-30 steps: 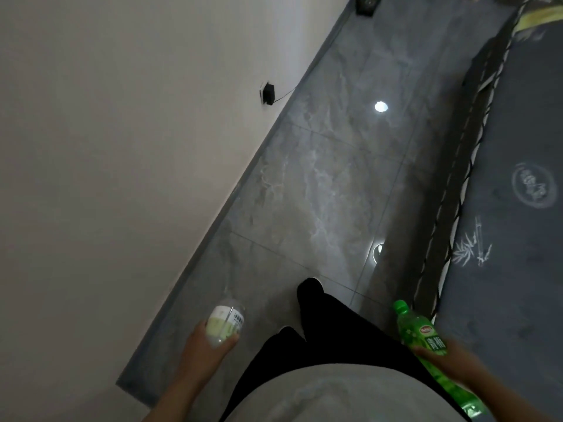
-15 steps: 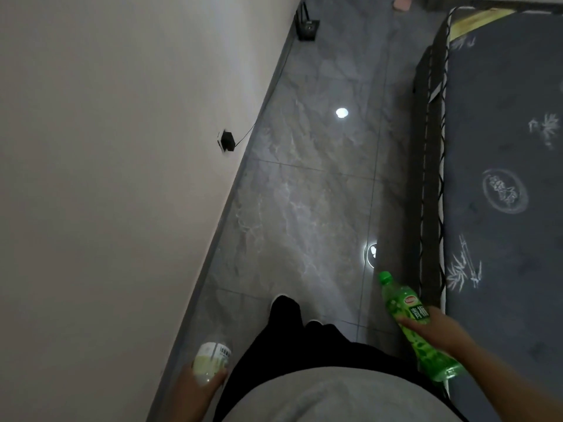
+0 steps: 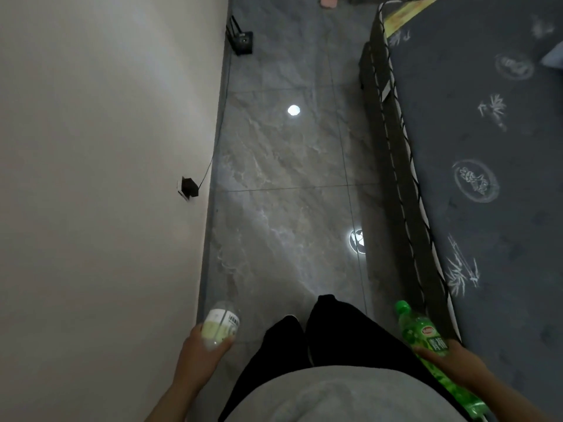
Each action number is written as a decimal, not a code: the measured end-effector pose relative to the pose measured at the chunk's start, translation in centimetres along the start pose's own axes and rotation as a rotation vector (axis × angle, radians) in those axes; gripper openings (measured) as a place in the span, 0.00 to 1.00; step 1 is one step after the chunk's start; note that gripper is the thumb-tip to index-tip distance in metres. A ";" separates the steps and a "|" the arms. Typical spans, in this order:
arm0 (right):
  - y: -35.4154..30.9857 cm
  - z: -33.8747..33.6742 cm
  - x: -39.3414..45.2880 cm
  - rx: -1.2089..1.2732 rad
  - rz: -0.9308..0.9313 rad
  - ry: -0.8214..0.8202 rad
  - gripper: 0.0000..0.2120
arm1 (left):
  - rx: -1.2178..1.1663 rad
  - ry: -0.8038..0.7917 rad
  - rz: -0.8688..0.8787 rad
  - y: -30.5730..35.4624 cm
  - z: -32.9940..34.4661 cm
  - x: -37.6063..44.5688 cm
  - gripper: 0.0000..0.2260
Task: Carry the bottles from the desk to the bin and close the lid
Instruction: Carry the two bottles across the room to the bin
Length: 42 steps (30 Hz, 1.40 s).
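Head view looks steeply down a dim room. Along the left runs a plain cream wall (image 3: 100, 147) with a black plug in a white socket (image 3: 187, 187), its thin cord dropping to the floor. Farther along the skirting stands a small black box with upright antennas (image 3: 242, 38). Low by the wall, the left hand (image 3: 204, 350) grasps a small clear plastic bottle with a white-and-pale-green label (image 3: 221, 325), fingers and thumb wrapped around its lower part, its far end pointing forward over the floor. In the middle stretches a glossy grey marble-patterned tile floor (image 3: 283, 184) carrying two bright round light reflections; black trouser legs (image 3: 320, 336) and a grey top (image 3: 335, 394) fill the bottom centre. To the right, the right hand (image 3: 451, 359) grips a green plastic soda bottle with a green cap and a red-badged label (image 3: 423, 333) around its middle, neck tilted forward and to the left. Just beside it, along the right side, lies a dark grey mattress with pale bamboo and round prints (image 3: 487, 178), its edge piped in black and white.
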State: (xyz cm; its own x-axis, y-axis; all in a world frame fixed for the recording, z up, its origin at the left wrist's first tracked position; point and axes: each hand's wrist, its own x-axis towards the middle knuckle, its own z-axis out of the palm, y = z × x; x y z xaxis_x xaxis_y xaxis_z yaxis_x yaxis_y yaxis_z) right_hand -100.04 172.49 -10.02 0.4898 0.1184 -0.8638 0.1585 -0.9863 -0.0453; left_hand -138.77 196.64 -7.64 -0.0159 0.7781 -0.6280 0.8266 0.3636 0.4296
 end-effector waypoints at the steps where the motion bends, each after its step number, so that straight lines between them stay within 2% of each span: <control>1: -0.2 -0.3 0.1 0.014 0.014 -0.002 0.36 | 0.012 -0.006 0.011 1.3 -0.2 1.0 0.26; 5: -2.6 -2.4 2.0 0.057 0.041 -0.031 0.37 | 0.059 -0.020 0.050 6.0 0.0 4.9 0.29; 10: -8.1 -7.6 5.5 0.074 -0.043 0.025 0.36 | 0.060 -0.013 0.011 10.2 1.2 7.9 0.26; 14: -13.2 -12.2 7.7 0.071 -0.100 0.084 0.35 | 0.024 -0.014 -0.039 12.8 1.6 9.7 0.26; 18: -17.9 -15.5 9.1 0.051 -0.109 0.109 0.36 | -0.017 -0.017 -0.144 14.4 0.7 11.9 0.30; 24: -23.3 -18.1 11.5 0.083 -0.069 0.066 0.37 | -0.028 -0.011 -0.227 19.0 -1.4 17.5 0.32; 29: -26.1 -19.1 12.5 0.110 -0.005 0.039 0.37 | -0.001 -0.076 -0.090 25.2 -3.7 23.3 0.35; 33: -27.9 -20.4 13.0 0.142 0.032 0.016 0.36 | 0.034 -0.061 0.026 31.0 -4.7 27.7 0.24; 36: -29.1 -21.9 13.6 0.169 0.076 0.016 0.35 | 0.029 -0.055 0.099 35.0 -4.9 30.3 0.19; 42: -33.5 -27.1 17.7 0.182 0.072 0.017 0.34 | 0.069 -0.040 0.100 41.2 -4.3 35.0 0.20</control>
State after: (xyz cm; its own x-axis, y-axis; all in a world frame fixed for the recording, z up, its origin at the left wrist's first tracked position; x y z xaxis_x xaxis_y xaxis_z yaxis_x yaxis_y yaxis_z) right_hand -73.43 210.78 -10.16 0.5089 0.0472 -0.8595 -0.0340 -0.9966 -0.0748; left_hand -107.70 241.08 -9.16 0.0900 0.7870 -0.6104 0.8599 0.2478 0.4463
